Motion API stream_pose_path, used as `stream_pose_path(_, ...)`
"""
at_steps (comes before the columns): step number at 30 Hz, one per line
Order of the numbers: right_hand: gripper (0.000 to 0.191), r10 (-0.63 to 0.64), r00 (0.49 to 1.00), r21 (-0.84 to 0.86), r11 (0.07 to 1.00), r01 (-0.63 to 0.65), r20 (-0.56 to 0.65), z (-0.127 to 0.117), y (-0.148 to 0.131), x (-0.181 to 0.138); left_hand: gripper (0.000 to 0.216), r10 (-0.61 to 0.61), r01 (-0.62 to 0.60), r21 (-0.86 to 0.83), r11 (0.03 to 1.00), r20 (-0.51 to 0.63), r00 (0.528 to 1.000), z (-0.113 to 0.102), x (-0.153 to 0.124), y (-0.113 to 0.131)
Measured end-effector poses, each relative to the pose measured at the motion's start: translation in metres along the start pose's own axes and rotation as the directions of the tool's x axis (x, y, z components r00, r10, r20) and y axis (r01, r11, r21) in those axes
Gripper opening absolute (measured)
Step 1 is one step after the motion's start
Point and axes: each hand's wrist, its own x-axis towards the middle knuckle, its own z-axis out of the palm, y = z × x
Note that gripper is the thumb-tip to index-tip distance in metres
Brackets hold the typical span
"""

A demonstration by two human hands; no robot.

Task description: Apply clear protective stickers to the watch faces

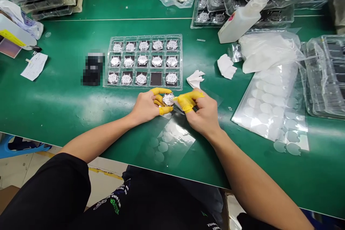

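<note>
- Watch case sat low over a clear film sheet on the green table, just in front of the tray
- My left hand pinched it, thumb against fingers
- My right hand had its fingertips pressed together at the case's right edge

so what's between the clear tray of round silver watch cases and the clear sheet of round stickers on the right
Two crumpled white wipes lie on the green table top, as the head view shows.
</note>
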Motion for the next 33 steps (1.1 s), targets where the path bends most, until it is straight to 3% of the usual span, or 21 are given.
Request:
stream_pose_path(2, 0.018, 0.036, 0.999, -0.015, 0.999, -0.036, 0.002, 0.003, 0.001, 0.000, 0.063, 0.009, -0.009, -0.003, 1.000, -0.001, 1.000, 0.000, 0.000, 0.000)
stream_pose_path(9, 0.007, -0.067, 0.991, -0.136, 0.987, 0.082, 0.113, 0.019, 0.002, -0.005, 0.061, 0.031, -0.031, -0.042, 0.999, 0.011, 0.999, -0.001, 0.002, -0.006)
stream_pose_path(13, 0.009, -0.017, 0.999, -0.285, 0.958, 0.026, 0.035, 0.024, 0.006, -0.007, 0.062, 0.028, -0.026, -0.052, 0.998, 0.033, 0.999, -0.001, 0.002, -0.004)
stream_pose_path(17, 0.015, 0.088, 0.996, -0.361, 0.929, -0.088, -0.016, 0.007, 0.018, -0.006, 0.065, 0.001, 0.000, -0.030, 1.000, 0.023, 1.000, -0.001, 0.002, -0.002)
stream_pose_path(21, 0.018, 0.047, 0.994, -0.477, 0.875, -0.088, -0.097, -0.020, 0.023, 0.000, 0.062, 0.066, -0.070, 0.052, 0.996, 0.061, 0.996, -0.002, 0.002, -0.004)
stream_pose_path(23, 0.019, 0.029, 0.995, -0.432, 0.899, -0.068, -0.095, -0.022, 0.018, 0.001, 0.061, 0.108, -0.115, 0.068, 0.991, 0.089, 0.990, -0.003, 0.001, -0.006)
stream_pose_path(25, 0.017, 0.090, 0.996, -0.276, 0.957, -0.088, -0.007, -0.017, 0.011, -0.002, 0.058, 0.138, -0.147, 0.075, 0.986, 0.116, 0.984, -0.003, 0.000, -0.007)
stream_pose_path(28, 0.017, 0.232, 0.969, -0.014, 0.973, -0.231, 0.082, -0.006, 0.010, -0.005, 0.065, 0.129, -0.135, 0.040, 0.990, 0.116, 0.985, -0.002, -0.001, -0.007)
stream_pose_path(31, 0.027, 0.251, 0.966, 0.087, 0.966, -0.245, -0.063, 0.002, 0.026, 0.010, 0.084, 0.074, -0.068, -0.074, 0.995, 0.085, 0.994, 0.000, 0.000, -0.006)
stream_pose_path(33, 0.026, 0.226, 0.966, 0.044, 0.974, -0.222, -0.128, 0.011, 0.038, 0.031, 0.075, 0.070, -0.060, -0.100, 0.993, 0.094, 0.993, 0.001, 0.000, -0.004)
